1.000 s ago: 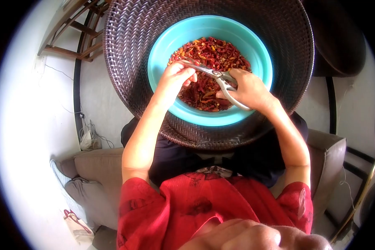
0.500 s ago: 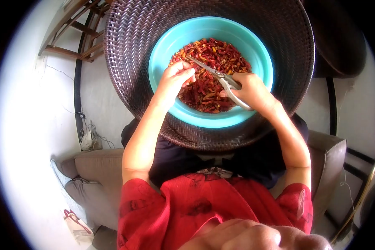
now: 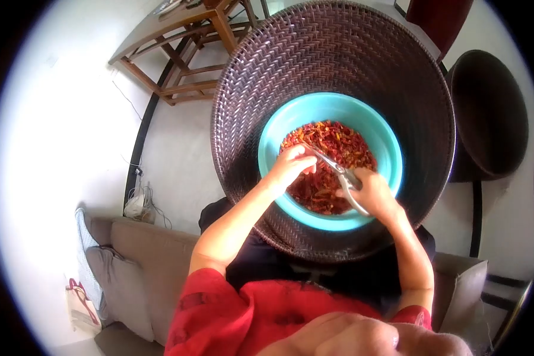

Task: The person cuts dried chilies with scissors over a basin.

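Note:
A turquoise plastic basin point(image 3: 391, 151) sits inside a wide, dark woven basket point(image 3: 338, 44). Cut dried red chilies point(image 3: 341, 142) with orange bits and seeds cover the bottom of the basin. In my right hand point(image 3: 374, 193) are grey-handled scissors point(image 3: 342, 171), their blades pointing up and left over the chilies. At the blade tips, my left hand point(image 3: 292, 168) is closed in a pinch above the basin's left side. Whatever it pinches is too small and hidden to make out.
The basket rests at my lap, with a sofa point(image 3: 154, 243) behind me. A wooden table point(image 3: 166, 29) stands at upper left, and a dark rounded seat or container point(image 3: 492, 115) at right. Cables and a pale bag point(image 3: 139, 204) lie by the left wall.
The camera view has tilted up and shifted, so the basket, basin and hands appear lower and further right. Both hands keep nearly the same pose at the scissors.

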Demonstrator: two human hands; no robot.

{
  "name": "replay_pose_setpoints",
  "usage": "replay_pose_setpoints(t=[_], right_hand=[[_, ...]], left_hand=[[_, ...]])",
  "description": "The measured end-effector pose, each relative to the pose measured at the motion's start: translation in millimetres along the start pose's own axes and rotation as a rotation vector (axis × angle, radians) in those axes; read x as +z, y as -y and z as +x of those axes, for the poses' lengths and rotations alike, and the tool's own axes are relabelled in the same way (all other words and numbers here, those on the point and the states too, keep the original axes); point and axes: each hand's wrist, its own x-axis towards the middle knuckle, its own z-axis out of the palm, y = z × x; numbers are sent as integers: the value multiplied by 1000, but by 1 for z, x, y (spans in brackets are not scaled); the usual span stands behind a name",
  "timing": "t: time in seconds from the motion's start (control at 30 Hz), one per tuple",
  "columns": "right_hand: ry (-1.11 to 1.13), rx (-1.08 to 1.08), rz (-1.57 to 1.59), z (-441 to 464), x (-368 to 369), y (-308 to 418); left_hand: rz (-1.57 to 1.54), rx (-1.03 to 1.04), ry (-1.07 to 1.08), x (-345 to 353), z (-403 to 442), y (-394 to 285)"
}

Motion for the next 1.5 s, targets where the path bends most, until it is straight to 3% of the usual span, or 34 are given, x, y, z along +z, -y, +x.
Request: replay_pose_setpoints(t=[0.5,0.67,0.87,1.03,1.23,1.5], right_hand=[[-23,-28,-56,0,5,-1],[-24,-74,53,3,9,-12],[46,33,-116,0,-5,1],[-93,-104,-171,4,5,-10],[20,-25,-73,5,2,-13],[-28,-58,-115,-1,-3,-11]], left_hand=[[-42,35,-37,0,1,1],[34,19,-11,-4,3,2],[47,-24,-43,-1,-2,-2],[34,-21,-27,1,-2,-2],[76,-28,-94,2,-2,-9],[108,16,-53,-3,0,-3]])
